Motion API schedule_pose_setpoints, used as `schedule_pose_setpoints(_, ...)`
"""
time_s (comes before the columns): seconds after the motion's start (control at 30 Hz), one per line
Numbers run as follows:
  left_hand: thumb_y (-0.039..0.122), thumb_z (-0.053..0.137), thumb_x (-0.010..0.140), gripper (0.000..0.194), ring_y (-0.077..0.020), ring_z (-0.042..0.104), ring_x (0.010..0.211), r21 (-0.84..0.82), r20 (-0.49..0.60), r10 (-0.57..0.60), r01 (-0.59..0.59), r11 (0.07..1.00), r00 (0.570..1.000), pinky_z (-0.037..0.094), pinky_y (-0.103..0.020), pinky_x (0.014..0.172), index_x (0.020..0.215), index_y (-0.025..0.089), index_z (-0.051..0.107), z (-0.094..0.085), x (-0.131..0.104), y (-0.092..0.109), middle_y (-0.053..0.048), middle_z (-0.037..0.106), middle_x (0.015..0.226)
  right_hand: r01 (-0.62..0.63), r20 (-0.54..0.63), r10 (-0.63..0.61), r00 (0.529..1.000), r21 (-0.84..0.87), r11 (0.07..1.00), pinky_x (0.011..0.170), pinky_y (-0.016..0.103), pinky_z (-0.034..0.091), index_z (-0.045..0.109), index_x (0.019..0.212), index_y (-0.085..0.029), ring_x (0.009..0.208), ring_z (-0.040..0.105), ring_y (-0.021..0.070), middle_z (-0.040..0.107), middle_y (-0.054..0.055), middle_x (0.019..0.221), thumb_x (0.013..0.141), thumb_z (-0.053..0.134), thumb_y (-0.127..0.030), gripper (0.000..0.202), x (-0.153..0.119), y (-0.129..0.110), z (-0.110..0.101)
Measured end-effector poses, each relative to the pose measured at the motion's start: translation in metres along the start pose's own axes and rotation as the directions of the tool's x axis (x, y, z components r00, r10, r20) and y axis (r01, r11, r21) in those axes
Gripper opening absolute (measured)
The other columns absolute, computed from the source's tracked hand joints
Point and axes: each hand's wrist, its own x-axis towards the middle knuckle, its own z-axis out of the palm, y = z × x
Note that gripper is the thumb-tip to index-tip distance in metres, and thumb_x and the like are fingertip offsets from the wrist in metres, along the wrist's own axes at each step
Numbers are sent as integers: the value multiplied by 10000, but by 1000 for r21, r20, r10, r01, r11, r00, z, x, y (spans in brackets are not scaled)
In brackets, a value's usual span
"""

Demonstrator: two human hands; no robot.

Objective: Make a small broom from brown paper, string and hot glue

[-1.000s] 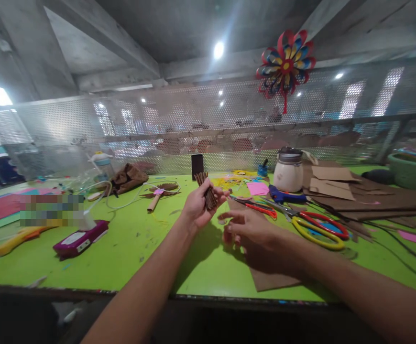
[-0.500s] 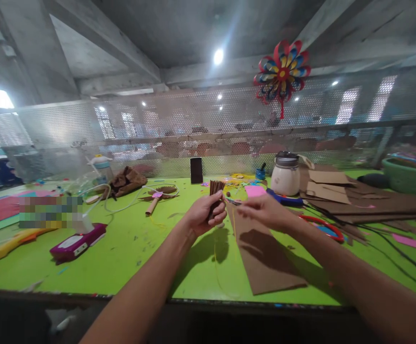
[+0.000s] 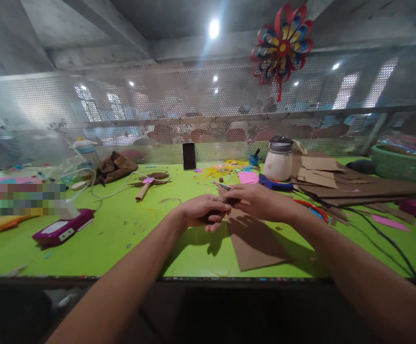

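My left hand (image 3: 204,212) is closed round a dark brown fringed bundle (image 3: 211,215), now tilted to the right and mostly hidden by the fingers. Over the bundle's right end lie the closed fingers of my right hand (image 3: 251,199), which touch it. A thin yellow string hangs below the hands. Under my right hand, a brown paper sheet (image 3: 253,243) lies on the green table (image 3: 122,255). Scissor blades seem to show just beyond the fingers, beside the sheet's far end.
At the left are a purple power strip (image 3: 64,228) and a brown paper flower (image 3: 148,184). A phone (image 3: 189,156) stands at the back. Rightward are a white jar (image 3: 278,162), a blue-handled tool (image 3: 274,184), brown sheets (image 3: 358,188) and a green basket (image 3: 401,165).
The upright bundle has tipped to the right in my left hand. My right hand has moved left onto its end. The camera view has tilted down, so the table things appear higher.
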Motion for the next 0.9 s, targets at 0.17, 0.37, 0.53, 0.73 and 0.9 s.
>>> schedule_pose_setpoints(0.17, 330, 609, 788, 207, -102, 468, 345, -16, 24, -1, 2, 1000, 1000, 305, -185, 342, 754, 183, 469, -5, -3, 1, 85, 401, 390, 30, 70, -25, 997, -75, 997, 868, 347, 434, 490, 1300, -244, 1046, 529, 224, 595, 81, 1143, 744, 607, -137, 578, -3, -7, -2)
schedule_pose_setpoints(0.37, 386, 597, 783, 270, -121, 532, 381, 24, 27, -13, 12, 1000, 1000, 349, -187, 356, 678, 151, 517, -8, -3, -1, 24, 502, 394, -44, 7, 47, 999, -237, 970, 710, 303, 428, 623, 1114, -220, 818, 575, 188, 642, 80, 943, 842, 499, -134, 311, 4, -7, 15)
schedule_pose_setpoints(0.53, 672, 388, 798, 602, -198, 639, 556, -84, -107, 33, -42, 996, 994, 406, -230, 418, 842, 114, 611, -16, -14, 8, -94, 642, 566, -104, -90, 94, 992, -113, 988, 593, 254, 397, 692, 860, -190, 634, 577, 145, 650, 33, 693, 858, 481, -169, 212, 5, 3, 14)
schedule_pose_setpoints(0.73, 680, 437, 772, 605, -241, 648, 807, -135, -635, 287, -470, 873, 717, 502, -345, 692, 833, 104, 612, -21, -10, 15, -154, 663, 835, -424, -228, 552, 802, 435, 795, 403, 214, 396, 604, 691, -168, 396, 544, 118, 591, -13, 504, 826, 483, -283, 216, 9, 11, 19)
schedule_pose_setpoints(0.9, 457, 601, 771, 330, -182, 599, 844, 423, -835, 546, -559, 713, 64, 481, -302, 731, 832, 132, 599, -16, -7, 18, -79, 631, 836, -441, -336, 593, 732, 430, 788, 387, 208, 370, 560, 663, -176, 345, 493, 97, 608, -10, 518, 824, 502, -321, 224, 16, 4, 32)
